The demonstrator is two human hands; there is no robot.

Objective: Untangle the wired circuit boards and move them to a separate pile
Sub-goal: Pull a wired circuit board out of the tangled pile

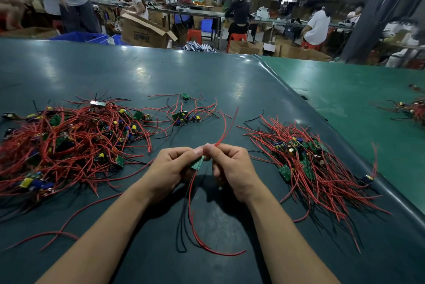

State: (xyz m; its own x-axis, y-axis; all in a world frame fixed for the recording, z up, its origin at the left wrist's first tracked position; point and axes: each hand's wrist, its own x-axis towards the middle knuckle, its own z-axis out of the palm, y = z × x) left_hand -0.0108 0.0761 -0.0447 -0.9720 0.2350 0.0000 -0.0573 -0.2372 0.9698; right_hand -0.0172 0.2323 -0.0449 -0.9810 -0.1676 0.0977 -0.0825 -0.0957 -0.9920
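Fingers of both hands, left hand point(171, 164) and right hand point(230, 166), pinch one circuit board point(197, 163) over bare mat point(207, 72) between two piles: tangled pile point(69, 141), sorted pile point(305, 162) by the mat's edge.

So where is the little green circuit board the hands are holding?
In the head view, the small green circuit board sits low centre, pinched between the left hand and right hand, above the dark table, between the two red-wire piles.

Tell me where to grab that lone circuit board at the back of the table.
Pinch the green board itself by its edges, coming from above. It lies flat and apart from the piles, and its thin red wires splay sideways, so pulling them would only drag it.
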